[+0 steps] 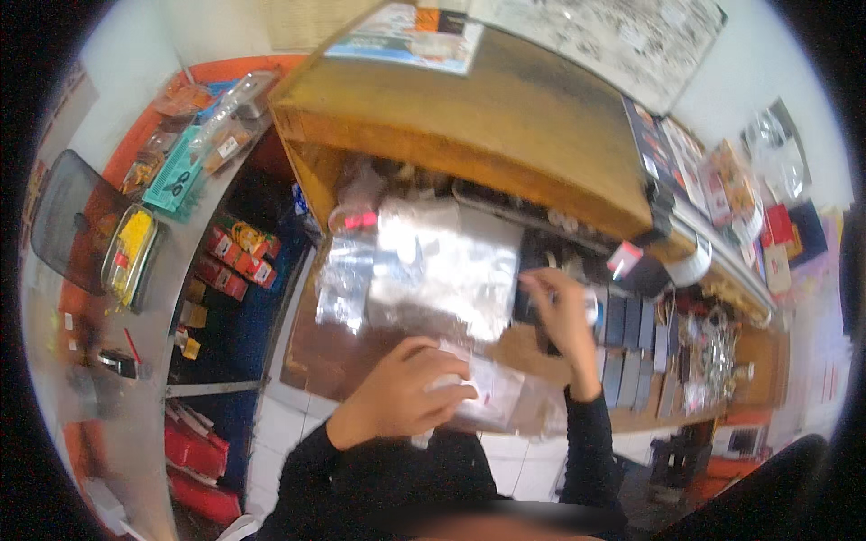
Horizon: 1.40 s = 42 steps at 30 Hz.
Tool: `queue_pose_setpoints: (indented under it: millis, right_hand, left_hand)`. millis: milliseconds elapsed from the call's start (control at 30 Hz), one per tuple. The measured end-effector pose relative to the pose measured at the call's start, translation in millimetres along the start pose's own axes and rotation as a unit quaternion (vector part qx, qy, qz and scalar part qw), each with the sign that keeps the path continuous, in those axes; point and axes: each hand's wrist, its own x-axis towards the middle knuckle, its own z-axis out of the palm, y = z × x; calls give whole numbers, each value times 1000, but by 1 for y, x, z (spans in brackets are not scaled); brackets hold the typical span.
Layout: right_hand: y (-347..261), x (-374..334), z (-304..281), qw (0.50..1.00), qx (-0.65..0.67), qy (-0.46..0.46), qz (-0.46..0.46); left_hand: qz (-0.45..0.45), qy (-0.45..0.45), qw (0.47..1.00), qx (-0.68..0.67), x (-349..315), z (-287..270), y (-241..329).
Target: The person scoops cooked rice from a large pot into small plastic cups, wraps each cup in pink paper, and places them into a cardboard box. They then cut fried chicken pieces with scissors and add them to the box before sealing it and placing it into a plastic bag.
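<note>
My left hand [406, 389] is closed, its fingers bent around a small white item [444, 383] that they mostly cover. Under and beside it lies a clear plastic packet [496, 392] with a pale sheet, at the near edge of the brown desk. My right hand [564, 316] is raised over the desk, fingers partly bent and apart, with nothing seen between them. It is nearest to dark objects by the rows of grey boxes [622, 320]. Beyond my hands a large shiny silver bag [446, 261] lies flat, with clear plastic bags [345, 284] at its left.
A wooden shelf [469, 144] overhangs the desk's far side. Plastic-wrapped items [713, 361] crowd the right end. To the left, a metal counter [153, 347] carries a teal basket [173, 171] and a tray of yellow pieces [135, 236]; red boxes [239, 257] stand below it.
</note>
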Motion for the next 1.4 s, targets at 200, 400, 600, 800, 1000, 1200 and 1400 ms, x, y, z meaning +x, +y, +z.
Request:
queue_pose_setpoints:
  millis: [200, 400, 600, 800, 1000, 1200, 1400]
  right_hand:
    - [103, 154, 178, 977, -33, -47, -205]
    - [156, 195, 243, 985, 24, -143, -92]
    - [203, 194, 238, 994, 85, -30, -53]
    - [177, 140, 167, 913, 384, -49, 130]
    - [156, 12, 34, 813, 478, 11, 333]
    - [23, -111, -3, 892, 283, 333, 119]
    - [4, -160, 66, 937, -46, -308, -160]
  left_hand:
    - [-214, 36, 975, -43, -30, 40, -80]
    - [-340, 84, 925, -144, -58, 37, -119]
    - [-404, 271, 838, -247, -36, 77, -177]
    - [-361, 279, 817, -354, 6, 74, -168]
    - [-287, 170, 906, -259, 4, 33, -30]
    - [-406, 167, 885, 151, -20, 82, 24]
    - [-421, 144, 846, -293, -47, 62, -8]
